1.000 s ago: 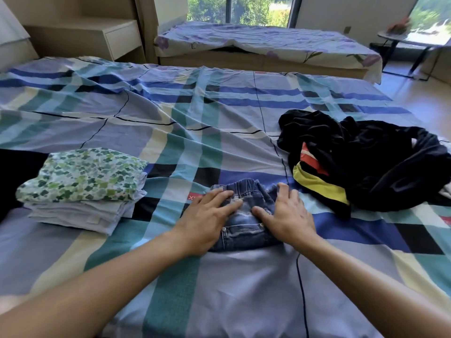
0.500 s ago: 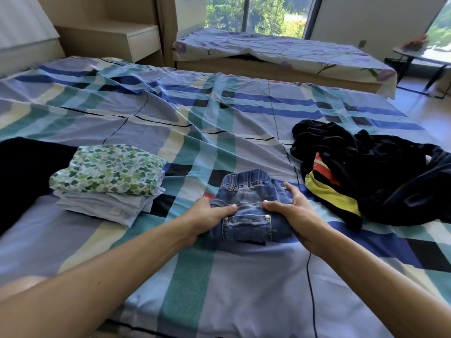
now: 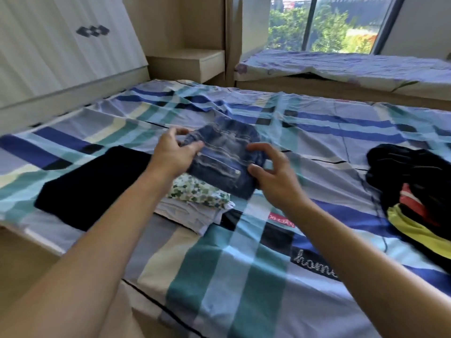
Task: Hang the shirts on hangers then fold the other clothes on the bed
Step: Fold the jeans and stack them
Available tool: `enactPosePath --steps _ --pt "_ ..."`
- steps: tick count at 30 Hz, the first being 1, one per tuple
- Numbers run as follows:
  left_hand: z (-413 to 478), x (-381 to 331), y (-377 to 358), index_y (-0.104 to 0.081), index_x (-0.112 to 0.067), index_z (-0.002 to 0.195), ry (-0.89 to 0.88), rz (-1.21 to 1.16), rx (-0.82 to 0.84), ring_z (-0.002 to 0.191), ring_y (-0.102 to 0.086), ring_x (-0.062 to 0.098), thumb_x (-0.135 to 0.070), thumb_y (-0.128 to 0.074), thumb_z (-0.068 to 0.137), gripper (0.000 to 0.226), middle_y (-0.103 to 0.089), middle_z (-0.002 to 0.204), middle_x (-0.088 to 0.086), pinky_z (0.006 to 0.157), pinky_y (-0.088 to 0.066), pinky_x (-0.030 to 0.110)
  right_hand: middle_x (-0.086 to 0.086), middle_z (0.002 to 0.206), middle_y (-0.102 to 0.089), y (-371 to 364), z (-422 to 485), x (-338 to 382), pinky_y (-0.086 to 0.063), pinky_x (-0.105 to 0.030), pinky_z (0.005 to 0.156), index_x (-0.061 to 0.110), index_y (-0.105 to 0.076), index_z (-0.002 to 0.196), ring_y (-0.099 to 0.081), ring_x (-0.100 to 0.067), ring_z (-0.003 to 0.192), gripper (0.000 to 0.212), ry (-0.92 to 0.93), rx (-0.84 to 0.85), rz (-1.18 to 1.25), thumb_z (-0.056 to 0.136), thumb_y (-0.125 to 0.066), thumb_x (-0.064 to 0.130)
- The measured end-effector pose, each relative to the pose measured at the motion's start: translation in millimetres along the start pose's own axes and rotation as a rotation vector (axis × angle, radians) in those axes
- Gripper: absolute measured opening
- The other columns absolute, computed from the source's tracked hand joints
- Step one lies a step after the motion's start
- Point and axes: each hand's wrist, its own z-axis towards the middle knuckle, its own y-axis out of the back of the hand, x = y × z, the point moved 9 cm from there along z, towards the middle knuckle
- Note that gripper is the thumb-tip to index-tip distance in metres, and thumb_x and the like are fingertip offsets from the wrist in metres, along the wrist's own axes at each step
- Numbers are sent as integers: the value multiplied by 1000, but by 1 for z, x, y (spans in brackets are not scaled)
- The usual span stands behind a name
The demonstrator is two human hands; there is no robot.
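1. The folded jeans [image 3: 224,157] are in the air, just above the stack of folded clothes [image 3: 197,203] near the left edge of the bed [image 3: 244,276]. Motion blur hides their finer detail.
2. The left hand [image 3: 174,152] grips the bundle's left edge with the thumb on top. The right hand [image 3: 275,176] has its fingers curled round the right edge.
3. The denim is probably fairly stiff, and light at this small size, yet the folded layers could slide apart. Holding both sides with support underneath seems the safest grip.
4. The stack has a green-patterned piece on top of pale ones. It looks soft and may tilt under an off-centre load.
5. A dark folded garment [image 3: 92,186] lies just left of the stack. A heap of unfolded black clothes [image 3: 415,181] sits well apart on the right. Nothing appears to block the way down.
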Motion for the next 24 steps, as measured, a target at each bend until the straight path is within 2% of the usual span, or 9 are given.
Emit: enactPosePath --steps 2,5,8,10,12,13,17,20,24 --pt "19 19 31 -55 -23 111 21 70 -65 90 -66 26 -23 -73 90 28 -66 111 11 85 -55 41 -9 122 -50 -33 21 11 -55 -35 87 45 -65 112 -59 -25 93 33 14 30 -51 89 -63 20" --pt "34 58 50 -56 -16 117 69 233 -84 96 -60 25 -19 -71 91 31 -64 118 14 84 -49 36 -6 125 -40 -74 31 5 -48 -9 76 36 -60 132 -55 -14 83 42 -18 110 -205 98 -57 12" --pt "40 91 50 -44 -12 141 120 688 -8 114 -55 32 -23 -71 89 60 -53 137 16 92 -45 37 -11 134 -35 -112 22 -27 -50 -36 99 36 -48 145 -58 -31 96 47 -127 236 -355 101 -52 20" --pt "41 65 41 -32 -21 151 -162 894 -39 132 -43 37 -14 -67 84 76 -40 148 13 105 -42 47 -12 139 -30 -115 19 -35 -46 -42 102 38 -39 150 -54 -34 108 52 -104 213 -520 100 -48 27" --pt "31 32 18 -39 -21 151 -548 786 53 145 -30 30 2 -57 80 76 -37 154 4 118 -30 42 -12 155 -17 -112 20 -21 -31 -45 115 36 -30 155 -31 -35 139 62 62 110 -766 97 -49 34" --pt "28 30 6 -41 -20 151 -599 722 161 151 -20 24 2 -54 84 72 -33 158 0 123 -19 37 -10 162 -7 -112 20 -14 -21 -47 120 33 -24 158 -14 -32 149 66 152 95 -831 97 -48 37" --pt "36 88 -23 -16 -28 159 -365 920 446 154 7 17 -48 -32 94 70 -6 168 -1 125 0 45 0 169 9 -129 25 -35 2 -49 125 30 -6 162 10 -19 156 65 155 337 -773 105 -32 48" --pt "40 112 -28 -7 -32 160 -274 983 504 154 7 13 -45 -35 104 63 -1 168 -5 125 1 46 2 169 11 -140 20 -65 4 -50 125 36 6 160 9 -17 156 65 -1 450 -674 105 -25 54" --pt "41 96 -27 -19 -28 159 -308 951 454 154 -7 14 -39 -45 102 63 -15 167 -1 125 -10 45 1 169 11 -140 18 -66 1 -50 125 36 6 160 5 -19 156 65 -42 443 -590 105 -25 54"
